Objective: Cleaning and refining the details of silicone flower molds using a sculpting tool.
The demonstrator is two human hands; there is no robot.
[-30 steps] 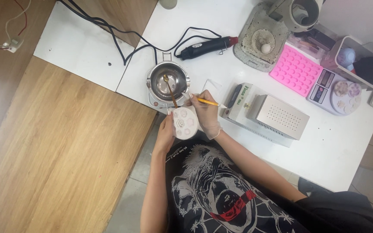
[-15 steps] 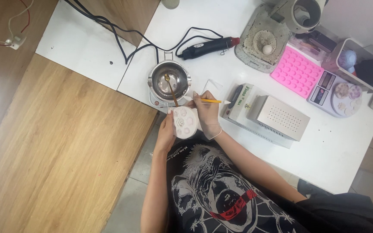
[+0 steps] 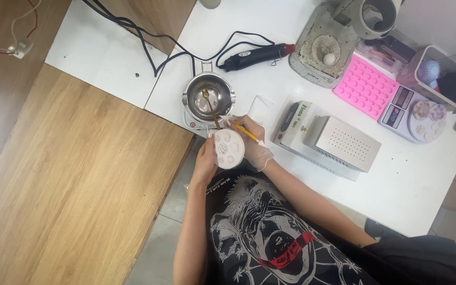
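My left hand (image 3: 205,161) holds a round white mould (image 3: 229,149) with several flower-shaped cavities, just off the table's front edge. My right hand (image 3: 255,143), in a thin pale glove, grips a yellow pencil-like tool (image 3: 248,133) whose tip points at the mould's upper rim. Directly behind the mould stands a small metal melting pot (image 3: 207,99) on a heater base, with a spoon (image 3: 210,107) resting in it.
A black heat gun (image 3: 257,55) with its cable lies behind the pot. A white perforated box device (image 3: 333,141) sits to the right. Further right are a pink silicone mould (image 3: 366,86), a small scale (image 3: 411,112) carrying pale pieces, and a grey stone base (image 3: 324,50).
Both hands with the mould and tool have stayed nearly still beside the pot; only the camera view shifted slightly.
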